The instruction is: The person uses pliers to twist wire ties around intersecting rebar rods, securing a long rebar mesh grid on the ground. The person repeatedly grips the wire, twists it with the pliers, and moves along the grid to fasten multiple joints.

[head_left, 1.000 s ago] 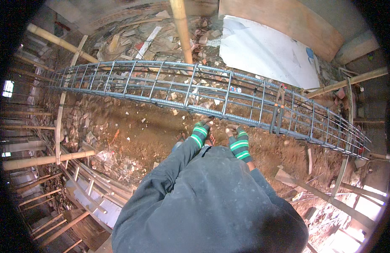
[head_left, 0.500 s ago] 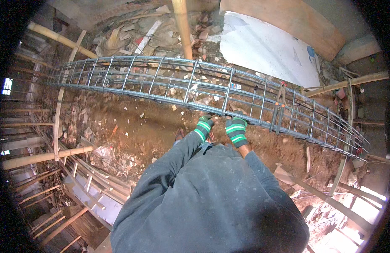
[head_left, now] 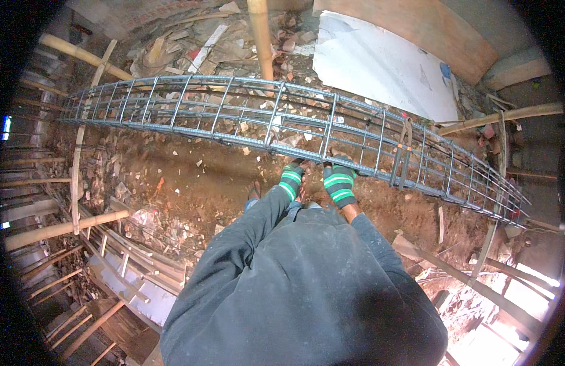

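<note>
A long cage of steel reinforcing bars (head_left: 233, 135) with square stirrups spans the view before me. My left hand (head_left: 292, 177), in a striped green and black glove, is just below the near lower bar with its fingers curled in. What those fingers hold, if anything, is too small to tell. My right hand (head_left: 339, 182), gloved alike, is closed at that same bar beside a stirrup, fingertips partly hidden. To its right, a pair of pincers (head_left: 402, 152) with dark handles and orange marks hangs over the cage bars.
Wooden supports (head_left: 79, 165) stand under the cage's left end, and bamboo poles (head_left: 68, 229) jut in at left. A bamboo post (head_left: 260, 36) rises behind the cage. Beyond lie a white sheet (head_left: 380, 64) and rubble (head_left: 215, 55). Broken chips litter the dirt floor (head_left: 191, 177).
The whole view has shifted slightly, so the cage and hands appear a little higher and further left. Both hands stay at the near bar, and the pincers still hang there.
</note>
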Tool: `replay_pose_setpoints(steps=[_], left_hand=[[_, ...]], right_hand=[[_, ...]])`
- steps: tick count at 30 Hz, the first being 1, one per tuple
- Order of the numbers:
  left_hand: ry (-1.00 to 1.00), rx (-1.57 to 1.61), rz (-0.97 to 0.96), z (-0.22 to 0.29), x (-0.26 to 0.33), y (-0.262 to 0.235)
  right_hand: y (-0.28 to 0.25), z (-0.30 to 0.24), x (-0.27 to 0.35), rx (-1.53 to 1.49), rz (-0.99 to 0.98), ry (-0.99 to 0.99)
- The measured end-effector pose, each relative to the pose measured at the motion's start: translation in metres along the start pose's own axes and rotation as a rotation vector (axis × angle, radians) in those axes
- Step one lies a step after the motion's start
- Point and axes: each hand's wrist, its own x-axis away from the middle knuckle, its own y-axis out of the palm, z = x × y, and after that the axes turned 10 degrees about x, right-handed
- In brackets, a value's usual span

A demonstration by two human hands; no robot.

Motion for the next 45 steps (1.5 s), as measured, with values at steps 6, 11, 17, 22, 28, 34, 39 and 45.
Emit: replay_pose_setpoints(steps=[6, 11, 17, 22, 28, 34, 39, 45], left_hand=[[-0.108, 0.29, -0.102, -0.011, -0.015, -0.01], [-0.158, 0.132, -0.082, -0.013, -0.033, -0.032], [-0.108, 0.11, -0.077, -0.001, -0.022, -0.025], [-0.102, -0.178, -0.165, 0.005, -0.02, 0.002], [0.296, -0.597, -0.258, -0.013, -0.052, -0.015], [0.482, -0.528, -0.307, -0.013, -0.051, -0.015], [0.299, -0.414, -0.312, 0.003, -0.03, -0.023], [0.378, -0.341, -0.298, -0.002, -0.039, -0.017]], right_hand=[[-0.026, -0.013, 0.003, 0.031, 0.337, -0.14], [-0.055, -0.021, 0.052, -0.036, 0.091, -0.152], [-0.042, -0.034, 0.068, -0.556, -0.007, 0.205], [-0.021, -0.026, 0.051, 0.128, 0.245, 0.124], [0.003, -0.02, 0.013, 0.178, -0.172, 0.289], [0.024, -0.015, 0.003, -0.022, 0.194, 0.277], [0.02, -0.021, 0.019, -0.203, 0.275, 0.408], [-0.006, -0.038, 0.031, -0.332, 0.487, 0.472]])
